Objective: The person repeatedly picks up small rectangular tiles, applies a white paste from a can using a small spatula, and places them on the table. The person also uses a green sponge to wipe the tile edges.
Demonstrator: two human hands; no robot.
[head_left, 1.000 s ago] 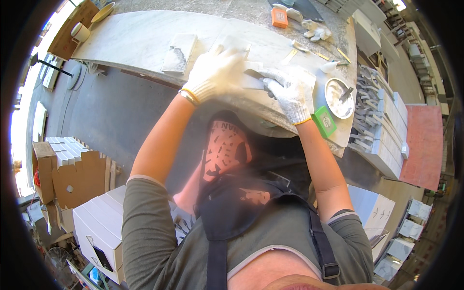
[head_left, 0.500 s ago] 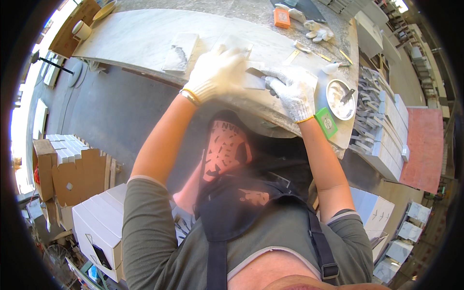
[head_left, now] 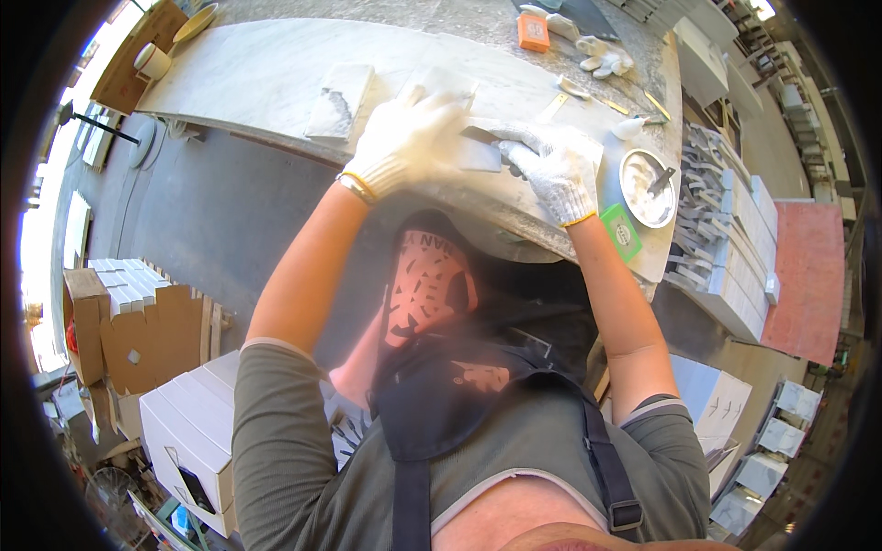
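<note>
My left hand (head_left: 404, 142), in a white knit glove, is over the workbench, its fingers partly washed out by glare. It grips the left side of a small white stone tile (head_left: 480, 158), whose right part sticks out between my hands. My right hand (head_left: 559, 170), gloved too, is closed on a putty knife (head_left: 480, 135). Its grey blade points left and lies against the tile; the handle is mostly hidden. A white tile with a rough grey patch (head_left: 338, 103) lies left of my left hand. A bowl of white paste (head_left: 643, 184) with a spatula (head_left: 661, 181) in it stands right of my right hand.
A green box (head_left: 619, 231) sits by my right wrist, at the near edge of the marble-topped bench (head_left: 248, 69). Farther back are an orange box (head_left: 533, 32), spare gloves (head_left: 606, 60) and a white squeeze bottle (head_left: 628, 129). Cartons (head_left: 188, 427) stand at lower left.
My hands stay in nearly the same place. The putty knife and the tile have shifted very slightly; both grips look unchanged.
</note>
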